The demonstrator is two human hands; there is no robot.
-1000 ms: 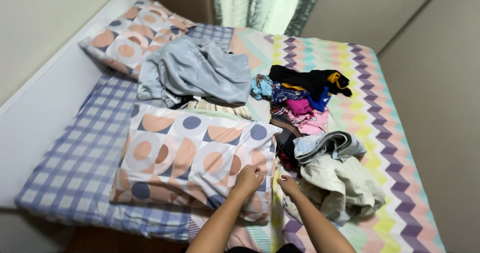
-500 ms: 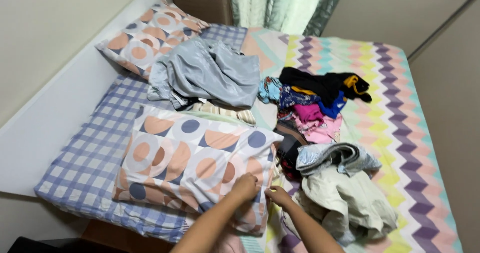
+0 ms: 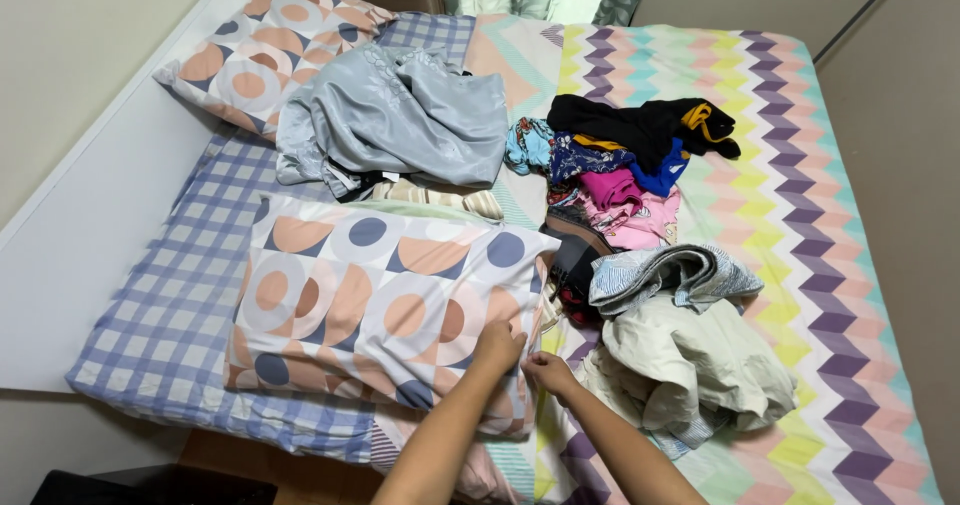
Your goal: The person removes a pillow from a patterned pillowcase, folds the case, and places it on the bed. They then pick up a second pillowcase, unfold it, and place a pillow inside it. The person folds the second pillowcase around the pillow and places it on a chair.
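A pillow [image 3: 370, 305] in a case patterned with orange, blue and white circles lies across the near part of the bed. My left hand [image 3: 498, 348] rests on its right edge with the fingers curled onto the fabric. My right hand [image 3: 548, 372] is just beside it, fingers pinched at the same edge of the pillowcase. Both forearms reach in from the bottom of the view.
A second matching pillow [image 3: 265, 60] lies at the far left, with a grey-blue garment [image 3: 400, 115] beside it. A pile of mixed clothes [image 3: 625, 155] and a beige and striped heap [image 3: 685, 355] sit on the zigzag sheet [image 3: 820, 265]. A checked blanket [image 3: 165, 315] covers the left side.
Both hands have stayed at the pillow's right edge and drawn closer together. The view has shifted slightly, with the bed now seen a bit nearer.
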